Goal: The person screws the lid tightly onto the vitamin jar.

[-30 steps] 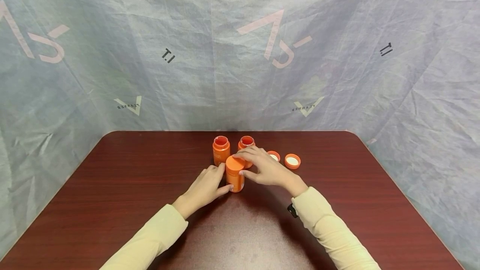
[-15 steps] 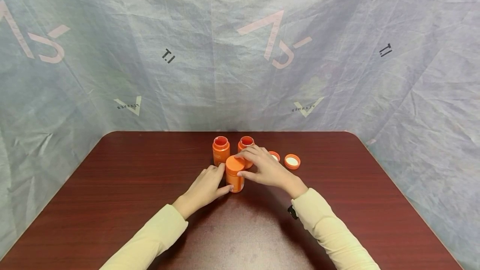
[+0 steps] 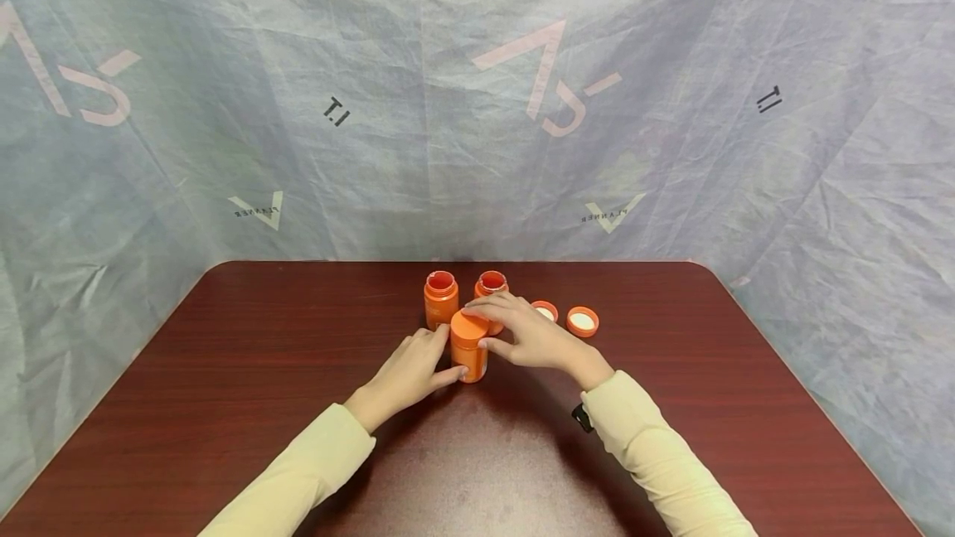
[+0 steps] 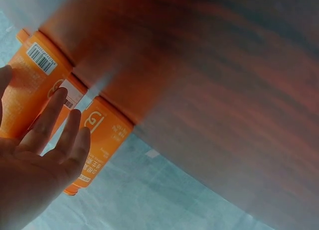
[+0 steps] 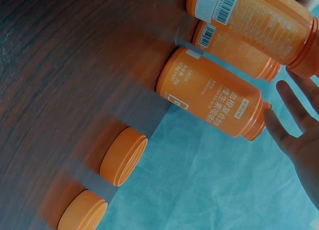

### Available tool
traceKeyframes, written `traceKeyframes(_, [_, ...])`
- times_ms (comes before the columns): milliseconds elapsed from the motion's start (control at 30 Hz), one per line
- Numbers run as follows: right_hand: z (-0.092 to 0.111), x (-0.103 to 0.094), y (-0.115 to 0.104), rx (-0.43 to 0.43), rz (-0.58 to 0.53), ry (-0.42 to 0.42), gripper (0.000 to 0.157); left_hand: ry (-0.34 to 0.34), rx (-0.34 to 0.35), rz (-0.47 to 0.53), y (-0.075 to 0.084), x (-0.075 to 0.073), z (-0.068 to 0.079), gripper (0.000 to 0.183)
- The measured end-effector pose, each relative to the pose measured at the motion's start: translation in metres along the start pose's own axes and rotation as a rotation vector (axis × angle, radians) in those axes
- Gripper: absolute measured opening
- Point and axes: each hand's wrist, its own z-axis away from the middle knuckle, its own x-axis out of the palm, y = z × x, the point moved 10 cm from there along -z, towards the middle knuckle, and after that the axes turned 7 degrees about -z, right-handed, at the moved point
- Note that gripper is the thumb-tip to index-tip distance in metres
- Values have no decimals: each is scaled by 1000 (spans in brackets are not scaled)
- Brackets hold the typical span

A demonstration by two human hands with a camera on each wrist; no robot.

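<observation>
An orange bottle point(image 3: 468, 363) stands upright near the middle of the table with its orange lid point(image 3: 467, 325) on. My left hand point(image 3: 406, 371) holds the bottle's body from the left, thumb low on its front. From the right, my right hand point(image 3: 533, 334) grips the lid, thumb at its near side and fingers over its far edge. Behind stand two uncapped orange bottles, a left one point(image 3: 440, 305) and a right one partly hidden by my right hand. The right wrist view shows printed labels on the held bottle point(image 5: 264, 23) and the right rear bottle point(image 5: 209, 90).
Two loose orange lids with white liners lie right of the bottles: one point(image 3: 582, 321) in full view, the other point(image 3: 547, 306) partly behind my right hand. The dark red wooden table point(image 3: 261, 355) ends at a grey cloth backdrop point(image 3: 418, 147).
Both hands stay in place on the bottle and its lid. The right fingers and thumb shift only slightly around the lid.
</observation>
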Motion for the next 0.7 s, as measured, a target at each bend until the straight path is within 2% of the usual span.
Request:
traceKeyframes(200, [0,-1,-2,-15,12,17,44,-2,4,13,0,1,-1,50])
traceKeyframes(700, [4,-6,-2,-5,112,80,44,26,1,-51,4,0,-1,48])
